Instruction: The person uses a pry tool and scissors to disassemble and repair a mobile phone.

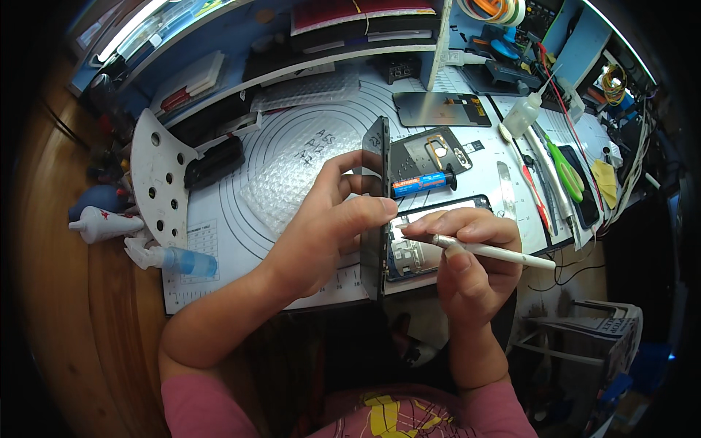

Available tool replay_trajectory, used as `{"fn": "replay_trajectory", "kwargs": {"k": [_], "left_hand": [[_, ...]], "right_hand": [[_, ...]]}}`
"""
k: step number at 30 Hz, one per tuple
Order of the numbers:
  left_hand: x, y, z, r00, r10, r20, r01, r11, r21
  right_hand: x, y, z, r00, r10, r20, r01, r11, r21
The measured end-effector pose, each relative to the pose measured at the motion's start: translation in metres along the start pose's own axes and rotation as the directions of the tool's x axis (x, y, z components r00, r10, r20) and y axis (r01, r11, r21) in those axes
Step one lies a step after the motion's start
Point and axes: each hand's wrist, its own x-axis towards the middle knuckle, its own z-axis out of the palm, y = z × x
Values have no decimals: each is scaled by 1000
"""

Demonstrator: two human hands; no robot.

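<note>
My left hand [328,223] grips a thin dark phone screen panel [375,252], held upright and nearly edge-on, thumb on its near edge. Pinched in my right hand [478,252] is a white-handled craft knife [515,255]. Its narrow dark tip points left, close to the panel; whether they touch I cannot tell. Below the hands lies an opened phone body [409,259] with inner parts showing, partly covered by the panel and my right hand. Just beyond are a blue syringe [423,183] with a black plunger and a dark phone part [420,157] with a camera section.
Bubble wrap [292,168] covers the mat's left-middle. A spray bottle [182,260], white tube [109,224] and perforated white panel [157,175] stand left. Another phone screen [442,109] lies at the back. Green-handled scissors [569,179] and a needle-tipped bottle [523,113] are right.
</note>
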Motion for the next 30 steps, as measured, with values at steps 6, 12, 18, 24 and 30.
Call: {"fn": "replay_trajectory", "kwargs": {"k": [6,12,18,24,30], "left_hand": [[2,-5,-3,999,31,25,-28,992,-126],[7,5,-19,953,-79,293,199,891,-409],[8,12,-12,990,-1,142,52,932,-358],[14,-3,-27,972,227,62,-204,944,-260],[10,1,-29,898,393,197,-278,855,-437]], "right_hand": [[-5,6,-2,997,-12,-72,13,1000,8],[-5,7,-7,980,-20,-200,40,995,94],[-1,4,-4,973,1,-232,39,985,167],[-7,0,-7,979,124,-164,-79,963,258],[-24,-19,2,917,371,-147,-265,841,472]]}}
